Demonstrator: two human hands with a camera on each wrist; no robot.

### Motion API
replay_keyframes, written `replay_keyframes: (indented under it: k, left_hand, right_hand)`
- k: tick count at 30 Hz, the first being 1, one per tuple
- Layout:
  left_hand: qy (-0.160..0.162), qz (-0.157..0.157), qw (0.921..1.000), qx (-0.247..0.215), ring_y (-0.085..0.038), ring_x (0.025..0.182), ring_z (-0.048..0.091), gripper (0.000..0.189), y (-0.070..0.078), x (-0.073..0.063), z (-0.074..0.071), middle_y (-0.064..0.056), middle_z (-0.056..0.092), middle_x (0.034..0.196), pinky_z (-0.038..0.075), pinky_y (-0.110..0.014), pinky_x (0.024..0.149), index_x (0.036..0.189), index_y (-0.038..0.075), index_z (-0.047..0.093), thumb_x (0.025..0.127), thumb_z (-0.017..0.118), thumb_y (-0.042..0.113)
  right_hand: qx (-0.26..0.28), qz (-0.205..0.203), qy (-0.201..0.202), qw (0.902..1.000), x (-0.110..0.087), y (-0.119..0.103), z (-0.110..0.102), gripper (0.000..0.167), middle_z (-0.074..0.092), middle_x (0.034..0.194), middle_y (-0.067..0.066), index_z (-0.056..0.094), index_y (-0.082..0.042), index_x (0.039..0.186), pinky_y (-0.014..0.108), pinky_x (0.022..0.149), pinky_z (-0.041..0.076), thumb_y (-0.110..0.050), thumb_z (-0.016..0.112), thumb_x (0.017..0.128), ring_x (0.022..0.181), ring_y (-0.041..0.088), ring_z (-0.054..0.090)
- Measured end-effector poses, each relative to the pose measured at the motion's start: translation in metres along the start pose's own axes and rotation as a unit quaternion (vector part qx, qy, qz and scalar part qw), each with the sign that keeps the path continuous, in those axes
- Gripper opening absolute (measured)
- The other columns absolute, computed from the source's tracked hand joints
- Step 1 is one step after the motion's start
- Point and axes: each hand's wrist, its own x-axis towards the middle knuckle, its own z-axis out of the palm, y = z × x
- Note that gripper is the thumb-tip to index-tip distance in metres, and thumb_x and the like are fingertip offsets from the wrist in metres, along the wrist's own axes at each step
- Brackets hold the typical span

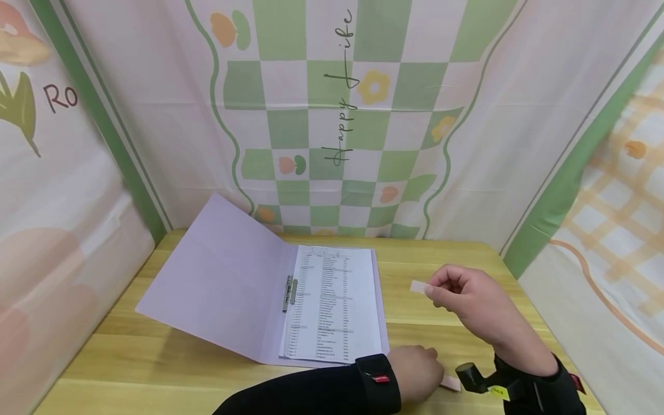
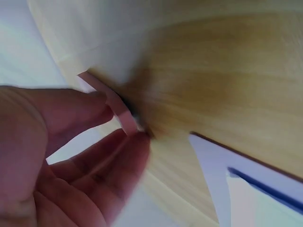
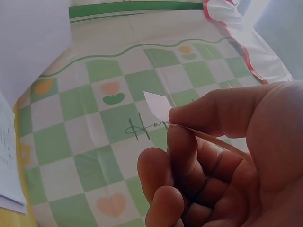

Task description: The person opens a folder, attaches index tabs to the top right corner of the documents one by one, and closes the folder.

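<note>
My right hand (image 1: 474, 302) is raised over the right side of the table. Between its thumb and index finger it pinches a small pale pink paper strip (image 1: 418, 286); the strip's free end (image 3: 157, 106) points outward and its other end runs into the palm. Lower down, my left hand (image 1: 417, 373) is close over the table near the folder's lower right corner. Its thumb and fingertips grip a narrow pink strip-like piece (image 2: 113, 104), whose end sticks out past the hand in the head view. An open lilac folder (image 1: 223, 288) lies left of both hands.
Printed sheets (image 1: 334, 305) with a table of lines lie in the folder beside its metal clip (image 1: 288, 293). The folder's cover stands partly raised. The wooden table (image 1: 436, 251) ends at patterned cloth (image 1: 332, 127) at the back and sides.
</note>
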Motion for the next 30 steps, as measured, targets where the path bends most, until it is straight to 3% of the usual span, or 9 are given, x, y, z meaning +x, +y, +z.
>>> replay_keyframes:
  k: [8, 15, 19, 21, 23, 26, 28, 30]
  left_hand:
    - [0.015, 0.0, 0.9999, 0.002, -0.004, 0.073, 0.042, 0.003, 0.001, -0.006, 0.0, 0.014, 0.052, 0.088, 0.035, -0.019, 0.058, 0.092, 0.032, 0.073, 0.089, 0.072, 0.034]
    - [0.022, 0.011, 0.9995, 0.018, -0.004, 0.075, 0.041, 0.007, 0.001, -0.009, 0.004, 0.014, 0.05, 0.092, 0.033, -0.019, 0.06, 0.086, 0.03, 0.072, 0.088, 0.071, 0.036]
    - [0.02, 0.02, 0.9996, 0.005, -0.004, 0.084, 0.043, 0.01, -0.002, -0.012, -0.002, 0.013, 0.051, 0.106, 0.036, -0.017, 0.067, 0.092, 0.03, 0.073, 0.09, 0.068, 0.039]
    - [0.032, 0.017, 0.9994, -0.003, -0.004, 0.084, 0.044, 0.012, -0.009, -0.013, -0.008, 0.013, 0.052, 0.105, 0.037, -0.018, 0.068, 0.092, 0.028, 0.072, 0.091, 0.067, 0.039]
    - [0.041, -0.004, 0.9991, -0.014, -0.004, 0.078, 0.046, 0.011, -0.02, -0.016, -0.017, 0.013, 0.054, 0.095, 0.039, -0.019, 0.064, 0.087, 0.028, 0.069, 0.092, 0.066, 0.037]
    - [0.068, -0.07, 0.9939, -0.052, -0.005, 0.061, 0.045, 0.021, -0.046, -0.023, -0.032, 0.011, 0.05, 0.071, 0.039, -0.022, 0.052, 0.073, 0.024, 0.06, 0.092, 0.065, 0.031]
    - [0.086, -0.117, 0.9847, -0.096, -0.007, 0.055, 0.044, 0.025, -0.067, -0.03, -0.043, 0.01, 0.048, 0.063, 0.038, -0.023, 0.048, 0.068, 0.021, 0.056, 0.093, 0.063, 0.023]
    - [0.114, -0.155, 0.9703, -0.146, -0.008, 0.053, 0.046, 0.024, -0.089, -0.037, -0.054, 0.009, 0.05, 0.061, 0.039, -0.025, 0.048, 0.068, 0.019, 0.058, 0.092, 0.062, 0.018]
  right_hand:
    - [-0.014, -0.008, -0.004, 0.9999, 0.005, 0.002, 0.003, 0.022, 0.061, 0.083, 0.008, 0.069, -0.012, 0.1, 0.033, 0.059, 0.044, -0.034, 0.068, 0.096, 0.072, 0.025, 0.055]
    - [-0.021, -0.006, -0.012, 0.9997, 0.01, 0.006, 0.006, 0.023, 0.061, 0.084, 0.008, 0.07, -0.012, 0.1, 0.033, 0.061, 0.045, -0.034, 0.068, 0.096, 0.075, 0.025, 0.055]
    - [-0.045, -0.002, -0.019, 0.9988, 0.013, 0.006, 0.005, 0.025, 0.061, 0.084, 0.005, 0.069, -0.014, 0.102, 0.034, 0.062, 0.043, -0.038, 0.066, 0.097, 0.076, 0.024, 0.054]
    - [-0.054, 0.0, -0.022, 0.9983, 0.016, 0.006, 0.004, 0.026, 0.062, 0.083, 0.004, 0.069, -0.014, 0.102, 0.034, 0.062, 0.042, -0.039, 0.065, 0.097, 0.075, 0.024, 0.054]
    - [-0.061, -0.003, -0.023, 0.9979, 0.019, 0.006, 0.003, 0.026, 0.062, 0.081, 0.004, 0.068, -0.014, 0.1, 0.033, 0.059, 0.039, -0.039, 0.064, 0.097, 0.071, 0.023, 0.052]
    - [-0.06, -0.009, -0.029, 0.9977, 0.025, 0.006, 0.003, 0.026, 0.063, 0.078, 0.004, 0.066, -0.013, 0.098, 0.032, 0.057, 0.039, -0.039, 0.064, 0.098, 0.067, 0.023, 0.051]
    - [-0.063, -0.012, -0.034, 0.9974, 0.029, 0.007, 0.003, 0.025, 0.063, 0.076, 0.004, 0.066, -0.013, 0.097, 0.031, 0.057, 0.041, -0.038, 0.063, 0.099, 0.066, 0.024, 0.052]
    - [-0.068, -0.015, -0.037, 0.9969, 0.034, 0.009, 0.003, 0.025, 0.064, 0.074, 0.004, 0.065, -0.012, 0.097, 0.032, 0.059, 0.044, -0.037, 0.062, 0.099, 0.067, 0.024, 0.055]
